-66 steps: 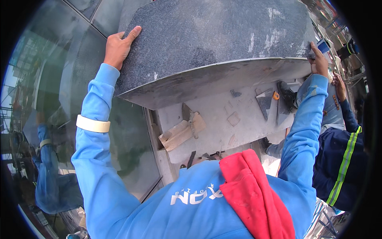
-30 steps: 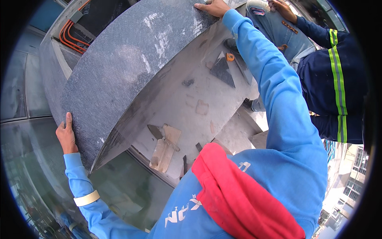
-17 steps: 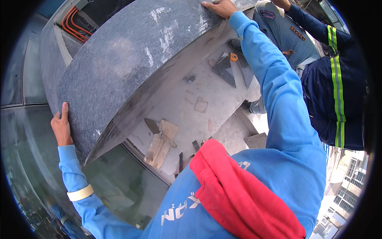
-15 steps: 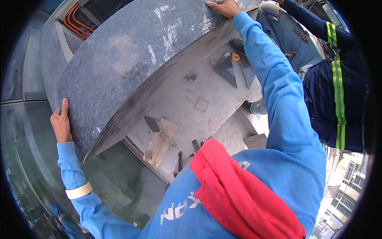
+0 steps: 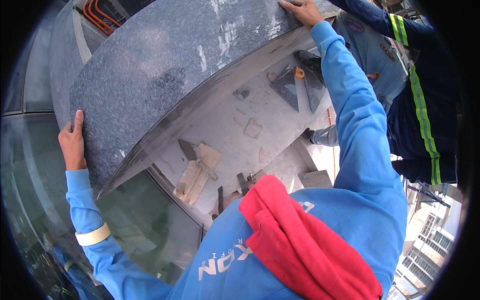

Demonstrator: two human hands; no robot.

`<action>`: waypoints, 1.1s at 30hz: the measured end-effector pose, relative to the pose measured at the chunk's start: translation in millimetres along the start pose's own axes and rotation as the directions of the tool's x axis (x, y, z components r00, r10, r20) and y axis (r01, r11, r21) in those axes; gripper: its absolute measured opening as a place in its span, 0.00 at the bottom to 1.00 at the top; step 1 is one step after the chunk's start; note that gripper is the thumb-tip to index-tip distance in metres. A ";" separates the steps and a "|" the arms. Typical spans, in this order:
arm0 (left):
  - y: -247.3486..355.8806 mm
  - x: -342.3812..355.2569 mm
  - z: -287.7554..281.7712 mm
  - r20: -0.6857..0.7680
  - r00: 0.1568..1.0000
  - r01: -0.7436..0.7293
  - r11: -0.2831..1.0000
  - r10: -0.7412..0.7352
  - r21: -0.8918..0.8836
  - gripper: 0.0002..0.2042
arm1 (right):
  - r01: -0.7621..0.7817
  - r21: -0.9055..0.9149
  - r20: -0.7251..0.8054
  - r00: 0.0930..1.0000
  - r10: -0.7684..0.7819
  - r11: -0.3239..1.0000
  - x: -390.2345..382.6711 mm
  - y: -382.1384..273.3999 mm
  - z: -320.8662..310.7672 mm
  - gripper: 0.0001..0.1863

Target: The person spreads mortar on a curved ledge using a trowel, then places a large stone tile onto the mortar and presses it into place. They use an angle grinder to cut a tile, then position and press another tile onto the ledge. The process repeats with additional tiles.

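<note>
A large curved slab (image 5: 150,75), speckled dark grey with white scuffs, leans across the upper left of the view. My left hand (image 5: 73,145) grips its left edge, thumb on the face and fingers partly hidden behind. At the slab's far right end, my right hand (image 5: 304,12) is closed over the edge, its fingers lying on the top surface. Beneath the slab's lower rim, a trowel (image 5: 190,150) rests on pale board pieces (image 5: 209,156) on the dusty ledge (image 5: 230,130).
A co-worker in a dark jacket (image 5: 420,110) with reflective stripes stands close at right. An orange tape measure (image 5: 299,73) lies near dark stone offcuts (image 5: 286,89). Glass panes (image 5: 145,225) border the ledge at left. Orange pipes (image 5: 100,17) show behind the slab. Buildings (image 5: 425,245) appear far below right.
My right hand and the slab's far end have shifted slightly right in view; my left hand sits a little higher and farther left. Both keep their hold. The co-worker's arm has moved slightly left.
</note>
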State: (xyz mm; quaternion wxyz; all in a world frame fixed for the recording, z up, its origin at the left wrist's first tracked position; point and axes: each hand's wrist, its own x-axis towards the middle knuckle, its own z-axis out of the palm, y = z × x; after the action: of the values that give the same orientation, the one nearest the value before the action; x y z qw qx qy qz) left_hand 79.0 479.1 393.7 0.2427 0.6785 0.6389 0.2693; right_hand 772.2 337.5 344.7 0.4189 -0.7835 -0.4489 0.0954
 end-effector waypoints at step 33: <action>-14.6 13.5 32.0 -0.071 0.995 -0.057 0.994 0.063 0.095 0.48 | 0.072 -0.124 0.180 0.982 -0.049 0.990 34.4 -3.0 12.0 0.24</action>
State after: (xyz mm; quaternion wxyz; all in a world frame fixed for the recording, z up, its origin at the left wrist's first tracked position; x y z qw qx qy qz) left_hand 90.4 494.0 361.1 0.1790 0.6975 0.6386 0.2714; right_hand 783.9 372.0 347.2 0.3284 -0.7835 -0.5132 0.1223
